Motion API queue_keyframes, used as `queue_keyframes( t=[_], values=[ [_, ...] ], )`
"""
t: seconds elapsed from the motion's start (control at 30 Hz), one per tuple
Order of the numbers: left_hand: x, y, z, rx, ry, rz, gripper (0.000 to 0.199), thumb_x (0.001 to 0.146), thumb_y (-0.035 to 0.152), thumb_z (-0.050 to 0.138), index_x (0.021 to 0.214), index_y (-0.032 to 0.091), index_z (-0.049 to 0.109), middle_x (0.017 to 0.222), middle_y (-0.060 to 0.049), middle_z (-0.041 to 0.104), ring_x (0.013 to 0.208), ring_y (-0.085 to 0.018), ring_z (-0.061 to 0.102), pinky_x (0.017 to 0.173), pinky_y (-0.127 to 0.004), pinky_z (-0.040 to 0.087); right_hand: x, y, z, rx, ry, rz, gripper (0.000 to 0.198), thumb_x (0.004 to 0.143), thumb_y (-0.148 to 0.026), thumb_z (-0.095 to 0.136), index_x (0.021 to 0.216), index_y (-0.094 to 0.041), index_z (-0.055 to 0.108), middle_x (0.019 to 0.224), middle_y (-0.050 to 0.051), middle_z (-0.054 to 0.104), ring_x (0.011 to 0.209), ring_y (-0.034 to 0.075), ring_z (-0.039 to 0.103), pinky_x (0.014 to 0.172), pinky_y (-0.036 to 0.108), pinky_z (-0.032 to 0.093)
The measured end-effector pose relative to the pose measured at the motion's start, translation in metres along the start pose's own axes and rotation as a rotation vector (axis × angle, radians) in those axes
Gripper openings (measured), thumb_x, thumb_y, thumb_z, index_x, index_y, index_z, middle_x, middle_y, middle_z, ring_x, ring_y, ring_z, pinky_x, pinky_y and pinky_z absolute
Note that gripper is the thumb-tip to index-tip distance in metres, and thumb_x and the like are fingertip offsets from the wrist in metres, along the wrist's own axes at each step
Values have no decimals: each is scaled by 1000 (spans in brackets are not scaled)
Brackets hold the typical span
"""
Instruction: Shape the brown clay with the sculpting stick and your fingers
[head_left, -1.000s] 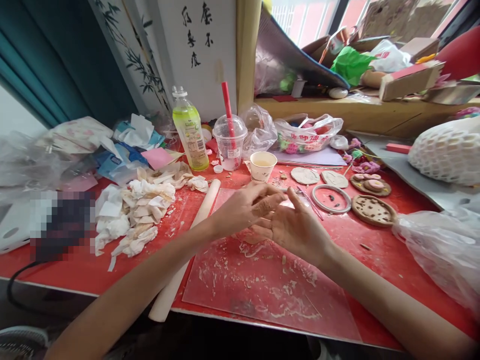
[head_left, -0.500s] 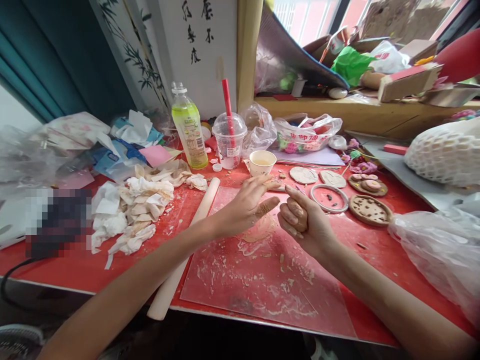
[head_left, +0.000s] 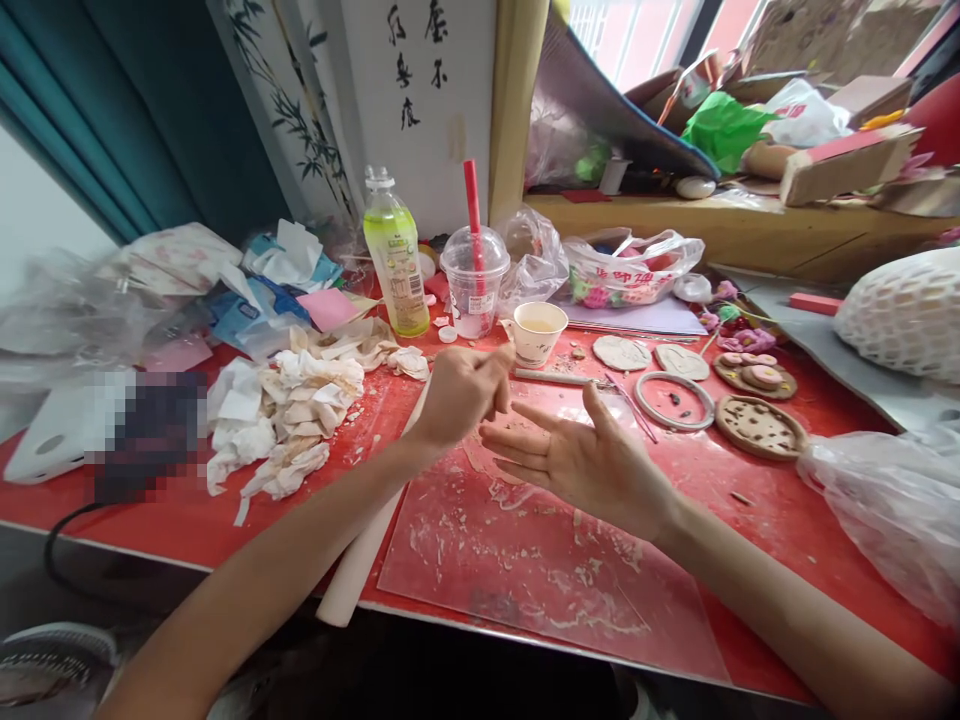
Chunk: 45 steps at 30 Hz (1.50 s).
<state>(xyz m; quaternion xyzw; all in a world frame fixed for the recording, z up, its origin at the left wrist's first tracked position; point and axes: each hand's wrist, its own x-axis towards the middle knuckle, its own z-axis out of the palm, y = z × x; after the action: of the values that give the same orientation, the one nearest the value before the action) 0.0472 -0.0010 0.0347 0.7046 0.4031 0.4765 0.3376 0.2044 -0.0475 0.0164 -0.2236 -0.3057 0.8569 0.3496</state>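
Over the clear work sheet (head_left: 517, 560), my left hand (head_left: 463, 392) is closed, its fingers curled in; whatever they may hold is hidden. Facing it, my right hand (head_left: 585, 455) is open with the fingers stretched out and the thumb raised, and nothing lies in the palm. The right fingertips come close to the left fingers; whether they touch I cannot tell. Pale clay scraps and smears cover the sheet. Just behind the hands stand a paper cup (head_left: 537, 345) of cloudy liquid and a thin rod (head_left: 555, 377). A long pale rolling pin (head_left: 367, 560) passes beneath my left forearm.
Crumpled tissues (head_left: 300, 400) are heaped at left. Behind stand a green drink bottle (head_left: 397, 270) and a plastic cup (head_left: 474, 285) with a red straw. At right lie a grey ring (head_left: 675, 402), clay discs (head_left: 621, 352), a speckled clay disc (head_left: 761, 427) and a plastic bag (head_left: 885, 500).
My left hand has gone from flat and outstretched to closed. My right hand has opened from a loose fist to spread fingers. The view has shifted slightly to the left.
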Motion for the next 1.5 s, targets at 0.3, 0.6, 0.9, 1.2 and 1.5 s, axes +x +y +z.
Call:
queue_keyframes(
  t=[0.3, 0.6, 0.9, 1.2, 1.5],
  values=[
    [-2, 16, 2, -393, -406, -130, 44, 89, 55, 41, 95, 19, 64, 77, -4, 69, 63, -11, 63, 56, -21, 50, 1, -2, -2, 124, 31, -87, 70, 84, -67, 31, 123, -11, 48, 121, 16, 58, 109, 23, 58, 102, 41, 38],
    [13, -17, 3, -159, -275, 127, 42, 97, 44, 23, 128, 26, 45, 136, -1, 48, 133, -18, 36, 113, -42, 28, 1, -9, -23, 116, 407, -285, 28, 73, -43, 64, 67, -16, 57, 59, -2, 56, 49, 6, 52, 40, 14, 42],
    [-1, 21, 6, -31, -416, 42, 33, 98, 32, 28, 117, 22, 54, 135, 0, 49, 130, -18, 40, 111, -35, 32, -1, -10, -16, 18, 339, -285, 41, 78, -36, 59, 47, -17, 40, 42, -5, 39, 29, 3, 24, 27, 16, 10],
    [-11, 7, 16, 422, -217, 675, 37, 90, 46, 43, 98, 16, 64, 116, -11, 63, 110, -22, 56, 93, -38, 45, -13, -4, 20, 6, 35, -152, 72, 79, -77, 19, 100, -23, 62, 98, 4, 65, 100, 18, 58, 95, 37, 42],
    [10, -7, -3, -184, -13, -94, 64, 88, 48, 45, 32, 17, 43, 25, 2, 35, 24, -4, 29, 31, -21, 24, -1, -12, -19, -152, 210, -100, 59, 91, -56, 26, 100, -13, 66, 80, 8, 71, 76, 14, 66, 79, 26, 50]
  ],
)
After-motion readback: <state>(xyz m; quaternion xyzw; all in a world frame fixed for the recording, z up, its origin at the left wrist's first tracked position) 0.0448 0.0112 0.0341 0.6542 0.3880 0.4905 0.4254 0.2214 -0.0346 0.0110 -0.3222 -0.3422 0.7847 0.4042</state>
